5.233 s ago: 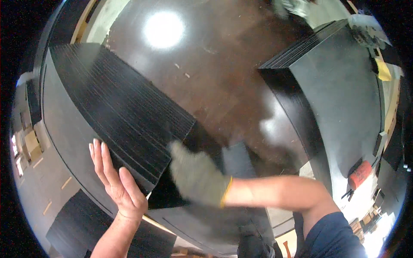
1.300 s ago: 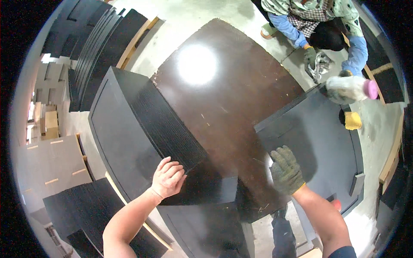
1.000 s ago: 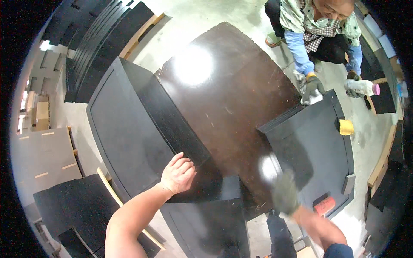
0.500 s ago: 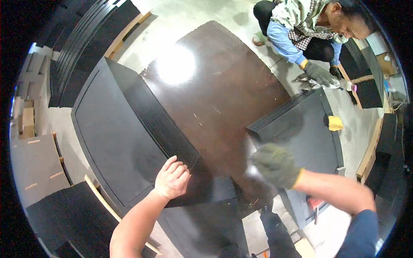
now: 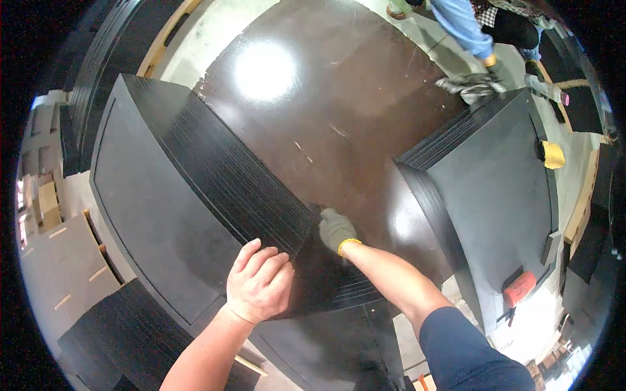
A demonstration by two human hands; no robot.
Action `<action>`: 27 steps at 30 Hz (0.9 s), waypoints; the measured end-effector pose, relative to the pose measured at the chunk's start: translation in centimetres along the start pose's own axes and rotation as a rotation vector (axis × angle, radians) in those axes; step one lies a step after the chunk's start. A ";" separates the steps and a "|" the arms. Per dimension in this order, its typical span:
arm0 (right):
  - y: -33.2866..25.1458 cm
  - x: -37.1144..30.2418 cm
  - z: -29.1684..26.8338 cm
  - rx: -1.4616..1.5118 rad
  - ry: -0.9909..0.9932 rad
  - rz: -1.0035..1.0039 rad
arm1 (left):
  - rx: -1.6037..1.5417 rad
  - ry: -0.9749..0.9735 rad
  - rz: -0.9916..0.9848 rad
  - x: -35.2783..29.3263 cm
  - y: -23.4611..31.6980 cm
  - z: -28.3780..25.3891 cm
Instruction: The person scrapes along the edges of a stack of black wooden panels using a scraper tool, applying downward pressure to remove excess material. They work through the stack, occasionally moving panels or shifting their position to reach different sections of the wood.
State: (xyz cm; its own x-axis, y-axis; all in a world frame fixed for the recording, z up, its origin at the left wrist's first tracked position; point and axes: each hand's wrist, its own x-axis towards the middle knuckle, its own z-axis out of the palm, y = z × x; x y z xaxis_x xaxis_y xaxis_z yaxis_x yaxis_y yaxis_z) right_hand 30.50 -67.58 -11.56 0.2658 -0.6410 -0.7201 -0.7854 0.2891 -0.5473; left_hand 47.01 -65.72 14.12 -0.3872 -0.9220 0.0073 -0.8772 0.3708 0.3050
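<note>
My bare left hand (image 5: 261, 280) is curled over the near corner of a tall stack of black panels (image 5: 156, 202); the thumb and what lies under the palm are hidden. My right hand (image 5: 336, 231), in a grey-green glove with a yellow cuff, reaches in just right of that corner, close to the stack's edge; its fingertips are hard to make out. In front of me, under my forearms, lies another stack of black panels (image 5: 326, 332). All these stand on a dark brown, shiny board (image 5: 345, 104).
At the right is a third panel stack (image 5: 495, 176), bearing a red-headed mallet (image 5: 520, 289) and a yellow roll (image 5: 553, 155). Beyond it a co-worker in blue sleeves (image 5: 460, 26) bends by a grey cloth (image 5: 476, 86). More black panels (image 5: 124, 332) lie at the lower left.
My right hand has swung left from the right stack to the left stack's corner. My left hand stays at that corner. The view has shifted, and the co-worker now sits higher in it.
</note>
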 end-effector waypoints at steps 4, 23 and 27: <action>-0.5 0.4 0.9 -0.036 -0.057 0.070 | 0.002 -0.010 -0.010 0.2 0.1 -0.2; -1.9 -4.6 -2.5 0.048 -0.022 -0.552 | -0.118 0.458 -0.504 -1.8 -1.1 0.9; -3.9 -10.1 -6.3 0.234 -0.046 -0.926 | -0.101 0.565 -0.722 -1.7 -1.2 1.6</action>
State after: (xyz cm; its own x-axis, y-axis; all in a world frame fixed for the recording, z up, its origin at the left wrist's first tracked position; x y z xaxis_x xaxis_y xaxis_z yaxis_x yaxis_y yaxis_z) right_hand 27.35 -66.74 0.51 0.7512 -0.6594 0.0282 -0.1222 -0.1809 -0.9759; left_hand 48.24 -64.46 12.21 0.4637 -0.8533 0.2385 -0.8128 -0.3025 0.4978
